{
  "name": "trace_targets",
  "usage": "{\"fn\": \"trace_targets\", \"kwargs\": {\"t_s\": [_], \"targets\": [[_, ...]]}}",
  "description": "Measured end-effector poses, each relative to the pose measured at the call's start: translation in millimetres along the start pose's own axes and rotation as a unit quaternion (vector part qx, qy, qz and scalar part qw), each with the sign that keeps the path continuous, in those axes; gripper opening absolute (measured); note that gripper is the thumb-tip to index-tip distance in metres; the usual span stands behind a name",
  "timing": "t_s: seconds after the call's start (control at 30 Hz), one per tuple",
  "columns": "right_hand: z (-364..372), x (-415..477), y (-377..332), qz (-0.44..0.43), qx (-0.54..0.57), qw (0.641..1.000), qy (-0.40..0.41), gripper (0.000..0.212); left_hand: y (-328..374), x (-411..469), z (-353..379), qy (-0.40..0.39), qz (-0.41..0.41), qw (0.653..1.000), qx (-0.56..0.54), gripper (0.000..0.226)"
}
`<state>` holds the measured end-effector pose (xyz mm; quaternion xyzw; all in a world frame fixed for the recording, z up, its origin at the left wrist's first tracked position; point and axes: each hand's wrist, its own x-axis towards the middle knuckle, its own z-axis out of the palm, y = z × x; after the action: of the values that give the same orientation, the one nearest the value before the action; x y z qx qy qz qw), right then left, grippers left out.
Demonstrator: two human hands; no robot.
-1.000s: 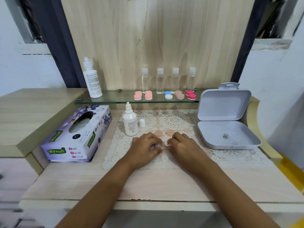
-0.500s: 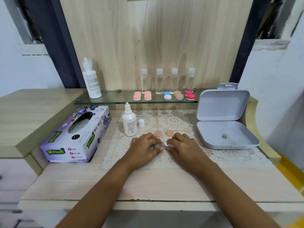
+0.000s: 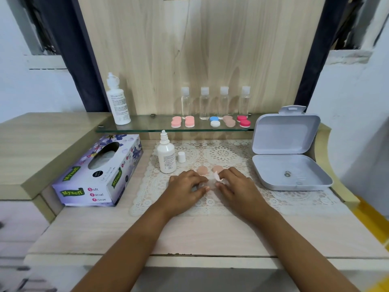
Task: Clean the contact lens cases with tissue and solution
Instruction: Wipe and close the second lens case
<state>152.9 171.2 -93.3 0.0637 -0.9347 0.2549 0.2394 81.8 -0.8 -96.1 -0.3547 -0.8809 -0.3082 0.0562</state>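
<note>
Clear lens case [image 3: 207, 185] on lace mat [image 3: 294, 197], mid-desk, mostly hidden. Left hand [image 3: 185, 191] fingers pinch it; right hand [image 3: 239, 190] fingers pinch tissue wad [image 3: 216, 176]. Risk: uncapped solution bottle [image 3: 167, 158] just far-left of the left hand, so a stray knuckle tips and spills it.

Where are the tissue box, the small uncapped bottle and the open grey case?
tissue box [image 3: 84, 180]: head view, on its printed top face.
small uncapped bottle [image 3: 167, 160]: head view, on its labelled body.
open grey case [image 3: 284, 138]: head view, inside its raised lid.
</note>
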Motion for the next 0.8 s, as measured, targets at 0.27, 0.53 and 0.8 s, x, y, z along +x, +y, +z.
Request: {"fn": "trace_targets", "kwargs": {"t_s": [0.27,0.53,0.8], "targets": [[-8,2,-13,0.113,0.258,0.959,0.007,0.002,13,-4,-8,0.030,-0.043,0.984,-0.171,0.015],[-5,5,-12,0.132,0.274,0.952,0.037,0.005,21,-6,-13,0.041,-0.067,0.961,-0.266,0.007],[-3,5,-9,0.115,0.212,0.968,0.071,0.012,19,-6,-14,0.047,-0.063,0.965,-0.252,0.027]]}}
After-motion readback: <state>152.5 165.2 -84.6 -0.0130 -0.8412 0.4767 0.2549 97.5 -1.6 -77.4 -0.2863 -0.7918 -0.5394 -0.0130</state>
